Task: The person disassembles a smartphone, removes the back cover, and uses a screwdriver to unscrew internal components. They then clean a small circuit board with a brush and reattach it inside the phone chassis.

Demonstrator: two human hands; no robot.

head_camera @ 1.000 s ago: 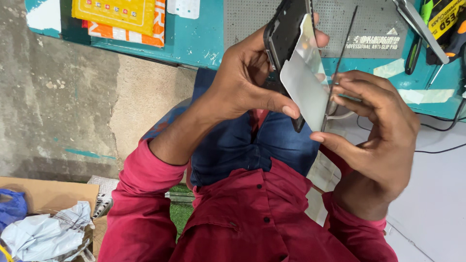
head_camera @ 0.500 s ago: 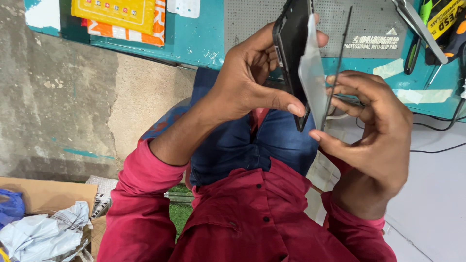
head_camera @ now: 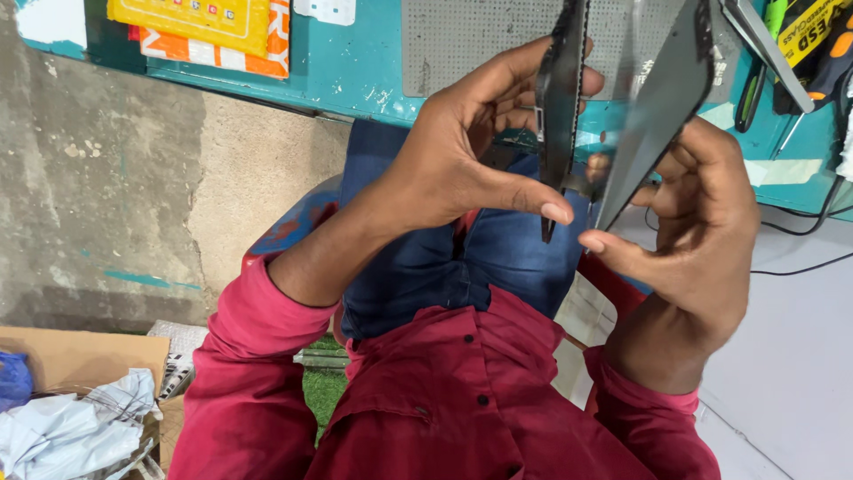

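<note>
— Two flat parts are being held up over the lap, is that right?

— Yes. The left hand (head_camera: 462, 169) is gripping a dark phone body (head_camera: 562, 107), seen almost edge-on, with the thumb pressing one face near the lower end and the fingers wrapping behind. Its long axis is running nearly straight up and down in the view, top end pointing toward the teal worktop (head_camera: 355, 71).

— And the other part?

— The right hand (head_camera: 697, 240) is holding a thin screen panel (head_camera: 662, 107), with the fingers curling behind it and the thumb reaching toward its lower edge. The panel's long axis is leaning, top end tilting out to the right, bottom end coming in close to the phone body's lower end, so the pair is forming a narrow V opening upward.

— Are the lower ends touching?

— They are sitting just beside each other; whether they are joined I cannot tell.

— How much room is around them?

— Above, the tops are overlapping a grey perforated mat (head_camera: 471, 36) on the worktop. To the right, hand tools (head_camera: 800, 44) are lying near the panel's upper edge, and black cables (head_camera: 800, 240) are trailing past the right hand. Below, blue jeans (head_camera: 462, 258) and a red shirt (head_camera: 462, 391) are sitting well clear. Left of the left hand, bare concrete floor (head_camera: 115, 196) is lying open.
</note>
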